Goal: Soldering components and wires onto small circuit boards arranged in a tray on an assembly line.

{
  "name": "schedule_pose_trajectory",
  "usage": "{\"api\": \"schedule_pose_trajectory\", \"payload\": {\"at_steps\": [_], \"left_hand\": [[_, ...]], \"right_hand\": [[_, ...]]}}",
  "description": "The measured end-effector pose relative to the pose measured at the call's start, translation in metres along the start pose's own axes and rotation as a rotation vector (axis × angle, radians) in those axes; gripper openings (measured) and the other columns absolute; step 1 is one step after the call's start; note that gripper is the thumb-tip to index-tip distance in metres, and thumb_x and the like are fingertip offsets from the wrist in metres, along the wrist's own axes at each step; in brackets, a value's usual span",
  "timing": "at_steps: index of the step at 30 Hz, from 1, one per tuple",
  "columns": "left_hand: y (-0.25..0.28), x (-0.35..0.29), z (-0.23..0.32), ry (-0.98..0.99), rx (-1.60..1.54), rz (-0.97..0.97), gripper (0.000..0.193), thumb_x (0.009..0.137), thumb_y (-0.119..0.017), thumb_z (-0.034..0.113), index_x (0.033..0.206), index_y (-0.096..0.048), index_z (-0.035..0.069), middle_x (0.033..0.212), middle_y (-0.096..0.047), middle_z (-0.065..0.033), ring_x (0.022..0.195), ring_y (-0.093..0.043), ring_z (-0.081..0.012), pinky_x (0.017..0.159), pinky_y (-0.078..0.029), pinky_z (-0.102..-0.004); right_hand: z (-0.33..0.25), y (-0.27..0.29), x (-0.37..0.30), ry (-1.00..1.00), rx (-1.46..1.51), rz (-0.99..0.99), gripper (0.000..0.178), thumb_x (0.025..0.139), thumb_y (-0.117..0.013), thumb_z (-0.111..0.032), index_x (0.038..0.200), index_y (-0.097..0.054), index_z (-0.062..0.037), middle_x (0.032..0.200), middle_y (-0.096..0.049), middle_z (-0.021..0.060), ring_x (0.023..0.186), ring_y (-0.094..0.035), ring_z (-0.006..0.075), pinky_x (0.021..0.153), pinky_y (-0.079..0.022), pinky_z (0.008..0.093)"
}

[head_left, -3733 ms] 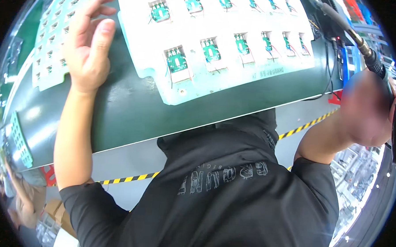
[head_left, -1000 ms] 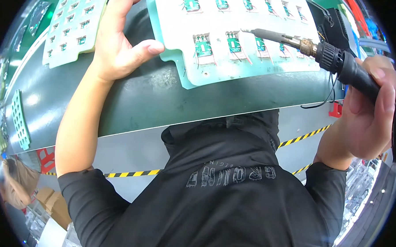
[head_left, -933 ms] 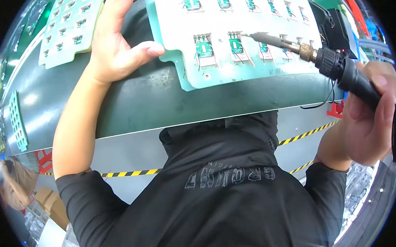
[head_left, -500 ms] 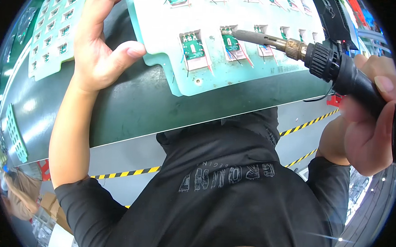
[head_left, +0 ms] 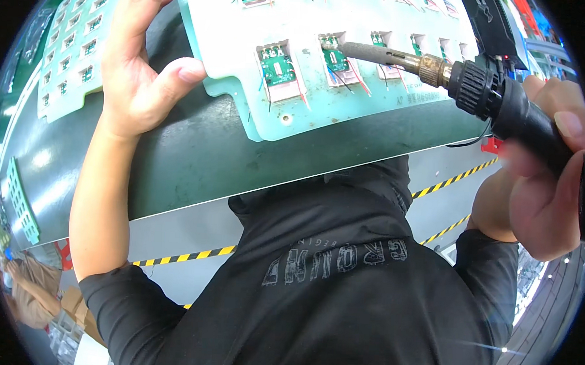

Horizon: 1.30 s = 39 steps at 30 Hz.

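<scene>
My right hand [head_left: 549, 141] grips a soldering iron [head_left: 482, 90] by its black handle at the right. The iron's tip reaches left onto a small green circuit board [head_left: 334, 59] in the front row of a pale green tray [head_left: 308, 120]. Beside it sits another circuit board [head_left: 277, 68] with thin wires hanging from it; several more fill the other slots. My left hand [head_left: 137, 78] is open at the tray's left edge, its thumb against or very near that edge and its fingers stretched upward. Glare washes out much of the tray's surface.
A second slotted tray [head_left: 73, 49] with small boards lies at the left on the dark green tabletop [head_left: 195, 165]. Farther left is a narrow green slotted panel [head_left: 23, 200]. A black device [head_left: 491, 31] stands behind the iron. Another person [head_left: 33, 285] is at the lower left.
The tray and my left hand appear slightly farther left in the picture, partly with a small shift of the whole view. The iron's tip stays at the same board.
</scene>
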<state>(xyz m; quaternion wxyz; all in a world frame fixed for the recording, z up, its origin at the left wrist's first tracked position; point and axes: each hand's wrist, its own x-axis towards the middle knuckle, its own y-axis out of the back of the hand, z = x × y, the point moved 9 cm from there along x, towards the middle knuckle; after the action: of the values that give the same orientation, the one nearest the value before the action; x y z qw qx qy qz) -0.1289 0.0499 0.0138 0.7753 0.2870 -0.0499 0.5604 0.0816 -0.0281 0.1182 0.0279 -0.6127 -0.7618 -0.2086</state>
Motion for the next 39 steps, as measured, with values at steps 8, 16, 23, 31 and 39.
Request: {"api": "schedule_pose_trajectory", "payload": {"at_steps": [8, 16, 23, 31, 39], "left_hand": [[0.007, -0.004, -0.029, -0.246, 0.055, -0.050, 0.099, 0.072, -0.056, 0.068, 0.138, -0.029, 0.000, 0.142, -0.032, -0.0172, 0.130, -0.033, -0.0277, 0.104, -0.031, -0.0416], [0.002, 0.001, 0.000, -0.017, -0.015, 0.003, 0.102, 0.070, -0.064, 0.062, 0.132, -0.031, -0.012, 0.131, -0.037, -0.0220, 0.121, -0.040, -0.0287, 0.098, -0.035, -0.0370], [0.018, -0.009, -0.011, -0.382, 0.103, -0.029, 0.084, 0.075, -0.066, 0.051, 0.135, -0.036, 0.000, 0.137, -0.039, -0.0159, 0.128, -0.037, -0.0270, 0.103, -0.032, -0.0427], [0.025, -0.006, -0.015, -0.092, 0.002, -0.016, 0.093, 0.058, -0.080, 0.043, 0.131, -0.040, 0.001, 0.126, -0.046, -0.0134, 0.115, -0.044, -0.0235, 0.093, -0.036, -0.0342], [0.019, -0.007, -0.008, 0.063, -0.014, -0.004, 0.092, 0.059, -0.079, 0.043, 0.132, -0.040, 0.002, 0.128, -0.044, -0.0122, 0.116, -0.044, -0.0229, 0.094, -0.035, -0.0352]], "right_hand": [[0.010, 0.025, -0.001, -0.030, -0.056, -0.029, 0.016, 0.084, -0.044, -0.008, 0.091, -0.057, -0.0014, 0.078, -0.053, 0.0092, 0.068, -0.054, 0.0142, 0.071, -0.039, 0.0260], [-0.004, 0.024, -0.007, -0.031, -0.108, -0.104, 0.020, 0.085, -0.041, -0.011, 0.094, -0.057, -0.0023, 0.079, -0.052, 0.0088, 0.069, -0.053, 0.0142, 0.071, -0.038, 0.0263], [-0.026, -0.003, 0.004, -0.030, -0.184, -0.263, 0.023, 0.087, -0.039, -0.012, 0.096, -0.057, -0.0030, 0.080, -0.051, 0.0085, 0.070, -0.053, 0.0142, 0.072, -0.037, 0.0266], [-0.023, -0.045, 0.020, -0.065, -0.286, -0.366, 0.025, 0.089, -0.036, -0.015, 0.099, -0.056, -0.0035, 0.081, -0.050, 0.0078, 0.067, -0.051, 0.0130, 0.070, -0.036, 0.0266], [-0.021, -0.055, 0.022, -0.025, -0.381, -0.467, 0.027, 0.092, -0.033, -0.018, 0.102, -0.054, -0.0036, 0.080, -0.048, 0.0064, 0.060, -0.046, 0.0099, 0.066, -0.035, 0.0264]]}}
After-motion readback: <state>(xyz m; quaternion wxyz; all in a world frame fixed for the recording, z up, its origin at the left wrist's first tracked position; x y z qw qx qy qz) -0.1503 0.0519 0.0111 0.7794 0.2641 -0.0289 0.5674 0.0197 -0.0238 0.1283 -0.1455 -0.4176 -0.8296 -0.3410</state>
